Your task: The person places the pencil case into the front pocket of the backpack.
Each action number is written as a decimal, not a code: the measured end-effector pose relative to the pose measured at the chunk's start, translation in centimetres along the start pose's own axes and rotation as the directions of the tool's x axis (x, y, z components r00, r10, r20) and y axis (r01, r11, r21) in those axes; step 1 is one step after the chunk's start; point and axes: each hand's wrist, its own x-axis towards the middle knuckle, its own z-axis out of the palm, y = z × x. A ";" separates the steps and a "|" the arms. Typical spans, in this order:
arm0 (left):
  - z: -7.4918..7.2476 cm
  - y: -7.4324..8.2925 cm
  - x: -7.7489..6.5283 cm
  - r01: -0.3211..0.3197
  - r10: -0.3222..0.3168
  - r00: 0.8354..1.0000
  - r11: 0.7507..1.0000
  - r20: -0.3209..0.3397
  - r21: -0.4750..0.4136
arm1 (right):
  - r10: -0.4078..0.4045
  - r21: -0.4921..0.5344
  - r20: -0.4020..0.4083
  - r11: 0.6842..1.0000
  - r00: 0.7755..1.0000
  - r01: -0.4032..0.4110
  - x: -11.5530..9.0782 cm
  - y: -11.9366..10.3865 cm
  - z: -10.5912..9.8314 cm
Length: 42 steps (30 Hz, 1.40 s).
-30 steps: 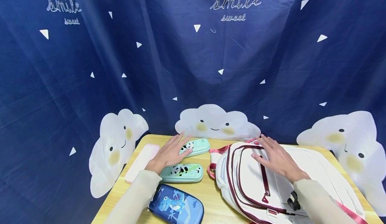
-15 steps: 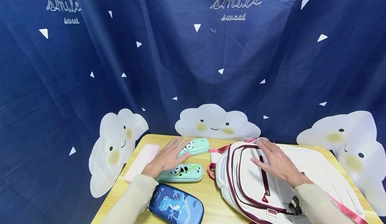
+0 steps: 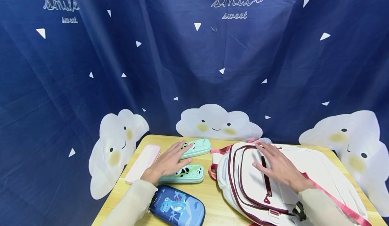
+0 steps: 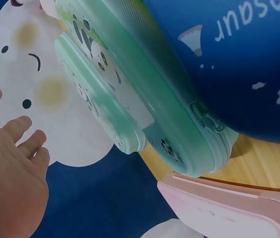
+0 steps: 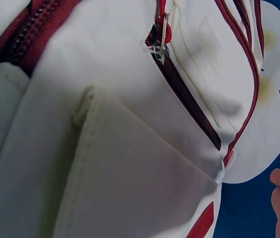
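Observation:
My left hand hovers with fingers extended above two mint-green panda pencil cases, the nearer one and the farther one, and partly covers both. Close to its wrist lies a dark blue dinosaur pencil case; a pink case is to its left. My right hand, fingers straight, is over the white backpack with maroon zips, which lies flat. In the right wrist view the backpack's dark red zipper and a white pocket flap show; that hand appears apart from the fabric.
All of it lies on a light wooden table. Behind the table hangs a dark blue curtain with white clouds and triangles. Pinkish-red straps trail from the backpack across its right side and towards the pencil cases.
My left hand has drawn slightly back and to the left, then shifted a little. My right hand has moved slightly nearer to me. The cases and backpack stay in place.

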 end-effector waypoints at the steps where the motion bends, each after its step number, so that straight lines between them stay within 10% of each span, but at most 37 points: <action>1: 0.1 0.0 -0.1 0.000 0.000 1.000 1.000 -0.003 -0.003 | -0.008 0.001 -0.008 1.000 1.000 0.008 0.0 0.0 0.1; 42: 0.8 -0.6 -4.3 -0.046 0.046 0.999 0.995 -0.001 -0.083 | 0.013 0.026 0.022 1.000 1.000 -0.013 -2.9 -2.2 0.9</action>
